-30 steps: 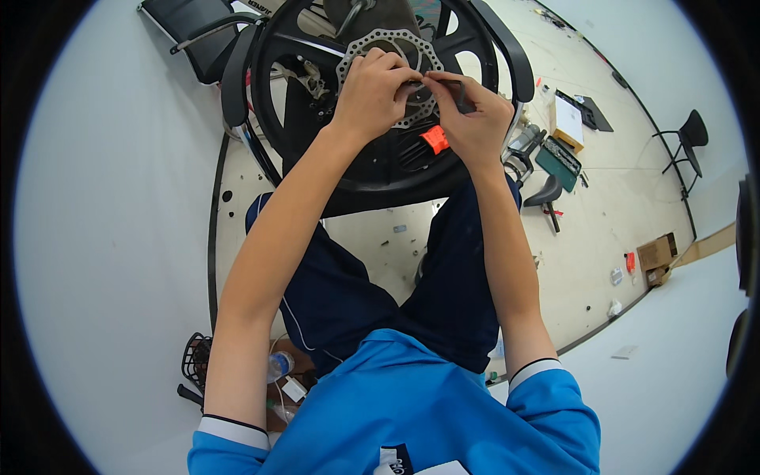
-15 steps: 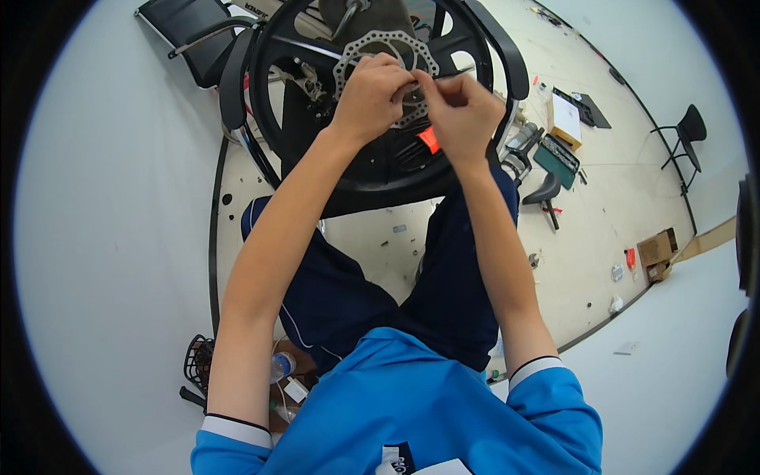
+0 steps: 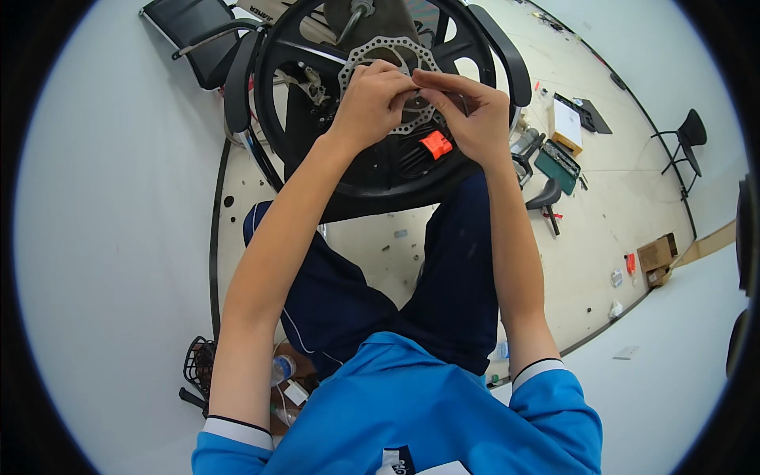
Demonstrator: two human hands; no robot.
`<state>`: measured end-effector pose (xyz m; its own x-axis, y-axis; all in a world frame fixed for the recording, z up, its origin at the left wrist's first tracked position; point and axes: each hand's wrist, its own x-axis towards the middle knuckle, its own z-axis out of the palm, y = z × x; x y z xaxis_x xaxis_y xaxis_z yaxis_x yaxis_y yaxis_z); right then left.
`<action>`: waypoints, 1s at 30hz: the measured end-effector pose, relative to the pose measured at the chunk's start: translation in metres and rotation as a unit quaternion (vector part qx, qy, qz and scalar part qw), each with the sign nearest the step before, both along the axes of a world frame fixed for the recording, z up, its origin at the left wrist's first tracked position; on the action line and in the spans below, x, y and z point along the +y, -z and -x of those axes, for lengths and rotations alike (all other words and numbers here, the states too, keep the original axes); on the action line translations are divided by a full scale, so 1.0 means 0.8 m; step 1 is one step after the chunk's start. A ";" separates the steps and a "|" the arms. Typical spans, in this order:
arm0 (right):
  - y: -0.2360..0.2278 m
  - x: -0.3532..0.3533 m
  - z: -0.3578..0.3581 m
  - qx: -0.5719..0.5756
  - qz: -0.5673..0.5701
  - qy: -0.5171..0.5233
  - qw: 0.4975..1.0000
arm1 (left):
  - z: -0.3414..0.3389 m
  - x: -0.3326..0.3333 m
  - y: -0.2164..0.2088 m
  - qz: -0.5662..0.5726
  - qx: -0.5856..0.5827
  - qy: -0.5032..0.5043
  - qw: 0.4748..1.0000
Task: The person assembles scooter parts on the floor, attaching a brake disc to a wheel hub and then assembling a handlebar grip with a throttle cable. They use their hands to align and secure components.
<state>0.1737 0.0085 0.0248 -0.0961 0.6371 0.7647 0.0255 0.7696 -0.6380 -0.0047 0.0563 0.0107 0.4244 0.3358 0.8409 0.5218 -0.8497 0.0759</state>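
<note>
A black spoked wheel (image 3: 356,190) lies flat before me. At its hub is a silver brake disc (image 3: 348,77) with a ring of holes. My left hand (image 3: 372,104) is over the disc, its fingers curled and pinched together. Against its fingertips, my right hand (image 3: 473,119) brings thumb and straighter fingers together from the right. Whatever lies between the fingertips is too small and covered to make out. An orange piece (image 3: 435,144) and dark, slim tools (image 3: 412,157) rest on the wheel just below my hands.
Black armrests (image 3: 507,55) flank the wheel. A bent metal rod (image 3: 348,25) shows beyond the disc, and small metal parts (image 3: 313,85) lie at left. On the floor to the right are a bicycle saddle (image 3: 546,195), a green tool case (image 3: 557,166) and a white-topped box (image 3: 565,125).
My right hand has shifted slightly right and its fingers have straightened, uncovering more of the orange piece. My left hand stays nearly in place, still pinched.
</note>
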 end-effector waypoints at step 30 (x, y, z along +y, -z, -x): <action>0.025 0.012 0.015 0.025 -0.052 0.216 0.975 | -0.016 -0.007 -0.002 -0.029 -0.079 0.007 0.996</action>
